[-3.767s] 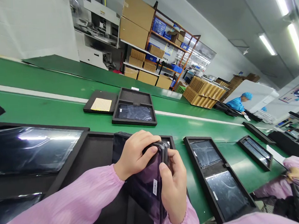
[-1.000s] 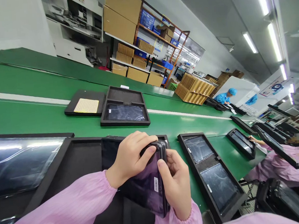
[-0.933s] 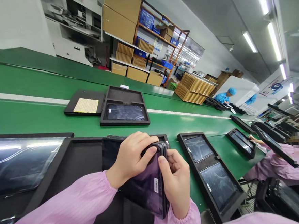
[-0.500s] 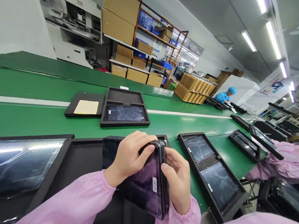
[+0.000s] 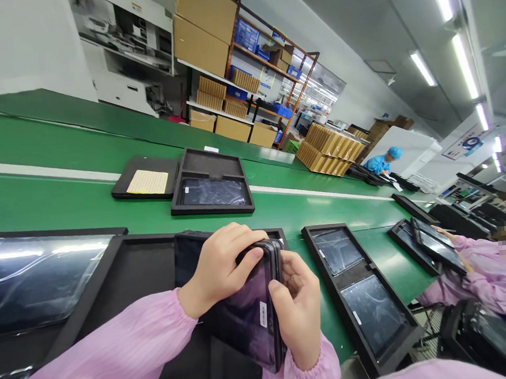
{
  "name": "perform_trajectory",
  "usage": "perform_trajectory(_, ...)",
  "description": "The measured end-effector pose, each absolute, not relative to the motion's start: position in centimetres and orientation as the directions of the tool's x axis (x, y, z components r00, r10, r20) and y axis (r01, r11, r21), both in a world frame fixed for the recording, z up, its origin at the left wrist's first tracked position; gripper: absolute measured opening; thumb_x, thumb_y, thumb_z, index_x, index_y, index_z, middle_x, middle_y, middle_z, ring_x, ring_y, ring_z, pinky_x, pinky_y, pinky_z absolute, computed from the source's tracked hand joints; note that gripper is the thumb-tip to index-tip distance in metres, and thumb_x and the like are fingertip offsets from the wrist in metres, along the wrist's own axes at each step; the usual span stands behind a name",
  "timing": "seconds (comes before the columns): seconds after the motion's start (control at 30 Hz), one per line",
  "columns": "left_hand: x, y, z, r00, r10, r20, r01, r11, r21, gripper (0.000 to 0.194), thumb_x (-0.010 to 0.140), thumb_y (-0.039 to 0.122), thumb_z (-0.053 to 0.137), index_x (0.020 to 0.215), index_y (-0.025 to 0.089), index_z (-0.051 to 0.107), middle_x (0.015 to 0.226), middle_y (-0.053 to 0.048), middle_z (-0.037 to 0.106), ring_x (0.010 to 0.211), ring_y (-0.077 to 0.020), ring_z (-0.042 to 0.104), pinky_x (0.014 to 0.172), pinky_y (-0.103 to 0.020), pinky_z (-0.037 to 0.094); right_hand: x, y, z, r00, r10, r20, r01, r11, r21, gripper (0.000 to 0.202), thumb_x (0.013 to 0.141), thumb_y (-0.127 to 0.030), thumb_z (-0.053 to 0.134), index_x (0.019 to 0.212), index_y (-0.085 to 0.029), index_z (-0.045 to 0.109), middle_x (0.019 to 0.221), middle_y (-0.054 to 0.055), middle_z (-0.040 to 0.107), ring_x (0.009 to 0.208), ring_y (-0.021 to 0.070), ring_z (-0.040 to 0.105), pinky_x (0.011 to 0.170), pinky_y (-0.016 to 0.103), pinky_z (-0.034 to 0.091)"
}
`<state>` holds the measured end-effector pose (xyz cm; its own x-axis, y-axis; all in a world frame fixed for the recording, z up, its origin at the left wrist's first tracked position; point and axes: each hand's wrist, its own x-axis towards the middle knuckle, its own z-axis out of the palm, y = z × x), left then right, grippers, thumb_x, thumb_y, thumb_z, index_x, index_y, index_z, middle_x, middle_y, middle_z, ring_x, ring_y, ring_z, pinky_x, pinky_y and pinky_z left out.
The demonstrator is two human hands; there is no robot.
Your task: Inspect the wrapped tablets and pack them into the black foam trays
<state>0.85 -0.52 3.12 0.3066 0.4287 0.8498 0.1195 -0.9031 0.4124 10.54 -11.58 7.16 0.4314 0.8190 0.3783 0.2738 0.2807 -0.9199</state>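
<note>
A stack of thin black tablets stands on edge, tilted, between my hands; its front face carries a glossy film and a small white barcode label. My left hand is closed over the top edge from the left, thumb lying along the upper front corner. On the other side, my right hand grips the right edge, its thumb at the front edge and its fingers curled partly out of sight behind. Below the stack lies a black foam tray, largely covered by my arms. Another dark screen shows behind my left wrist.
Left is a tray of film-covered screens. Farther back on the green belt are a tray with one tablet and a black case with a yellow sheet. A two-tablet tray lies right, near a pink-sleeved co-worker.
My hands stay closed on the stack, with my right thumb shifted slightly left and down. At right, the co-worker has moved a tray-like piece left, over another tray on the belt.
</note>
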Motion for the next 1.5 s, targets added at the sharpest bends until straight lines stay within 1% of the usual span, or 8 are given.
perform_trajectory(0.27,1.1,-0.7,3.0,0.304,0.418,0.856,0.123,-0.908,0.4,0.041,0.102,0.04,0.034,0.097,0.019,0.07,0.082,-0.004,0.073,0.072,-0.0188,0.061,0.067,-0.032,0.046,10.6,-11.4,7.0,0.47,0.798,0.376,0.307,0.251,-0.918,0.017,0.07,-0.018,0.057,0.082,-0.018,0.068,0.069,0.001,0.073,0.062,0.0169,0.071,0.057,0.021,0.057)
perform_trajectory(0.47,1.0,-0.6,2.8,0.308,0.455,0.836,0.147,-0.89,0.431,0.043,0.101,0.042,0.034,0.099,0.02,0.071,0.081,-0.005,0.073,0.071,-0.0196,0.061,0.069,-0.033,0.048,10.7,-11.5,6.9,0.418,0.836,0.356,0.275,0.258,-0.926,0.03,0.064,-0.013,0.051,0.088,-0.017,0.069,0.076,0.002,0.076,0.07,0.0184,0.073,0.063,0.023,0.058)
perform_trajectory(0.67,1.0,-0.7,2.7,0.32,0.445,0.837,0.139,-0.895,0.423,0.042,0.101,0.041,0.035,0.098,0.02,0.071,0.082,-0.005,0.073,0.073,-0.0195,0.061,0.069,-0.033,0.048,10.6,-11.5,6.3,0.476,0.805,0.355,0.303,0.229,-0.925,0.018,0.072,-0.018,0.055,0.085,-0.018,0.068,0.072,0.0,0.072,0.065,0.0166,0.07,0.059,0.022,0.056)
perform_trajectory(0.87,1.0,-0.7,2.7,0.309,0.44,0.843,0.141,-0.898,0.417,0.042,0.101,0.041,0.035,0.098,0.02,0.071,0.082,-0.005,0.073,0.073,-0.0197,0.061,0.069,-0.033,0.047,10.4,-11.6,7.0,0.44,0.835,0.331,0.275,0.225,-0.935,0.028,0.064,-0.014,0.053,0.088,-0.018,0.068,0.078,0.002,0.076,0.071,0.019,0.073,0.063,0.024,0.058)
perform_trajectory(1.03,1.1,-0.7,2.8,0.314,0.427,0.848,0.122,-0.904,0.41,0.043,0.102,0.042,0.034,0.098,0.019,0.07,0.083,-0.005,0.073,0.073,-0.019,0.062,0.068,-0.033,0.046,10.6,-11.5,6.3,0.463,0.819,0.338,0.303,0.212,-0.929,0.013,0.08,-0.025,0.06,0.086,-0.017,0.069,0.074,0.002,0.073,0.067,0.0173,0.07,0.06,0.023,0.055)
perform_trajectory(1.23,0.7,-0.3,2.9,0.322,0.444,0.836,0.072,-0.892,0.446,0.044,0.102,0.045,0.035,0.097,0.02,0.071,0.083,-0.005,0.074,0.073,-0.019,0.061,0.069,-0.033,0.047,11.4,-11.6,6.0,0.412,0.809,0.421,0.362,0.278,-0.89,0.04,0.1,-0.039,0.044,0.093,-0.016,0.076,0.083,0.006,0.075,0.072,0.0179,0.067,0.065,0.026,0.054)
perform_trajectory(1.37,-0.2,0.4,3.2,0.372,0.49,0.788,-0.042,-0.839,0.542,0.049,0.101,0.051,0.034,0.097,0.02,0.071,0.084,-0.006,0.074,0.075,-0.0196,0.062,0.072,-0.033,0.049,11.1,-11.8,6.5,0.305,0.86,0.408,0.226,0.351,-0.909,0.028,0.091,-0.03,0.059,0.108,-0.018,0.077,0.096,0.008,0.078,0.086,0.0236,0.073,0.078,0.032,0.06)
perform_trajectory(1.5,-1.4,0.9,3.7,0.435,0.535,0.724,-0.159,-0.746,0.647,0.063,0.096,0.065,0.03,0.09,0.02,0.074,0.078,-0.007,0.073,0.071,-0.0211,0.061,0.073,-0.035,0.051,10.3,-12.1,6.5,0.163,0.92,0.356,0.118,0.34,-0.933,0.042,0.081,-0.019,0.065,0.123,-0.021,0.072,0.113,0.011,0.076,0.099,0.029,0.074,0.073,0.034,0.064)
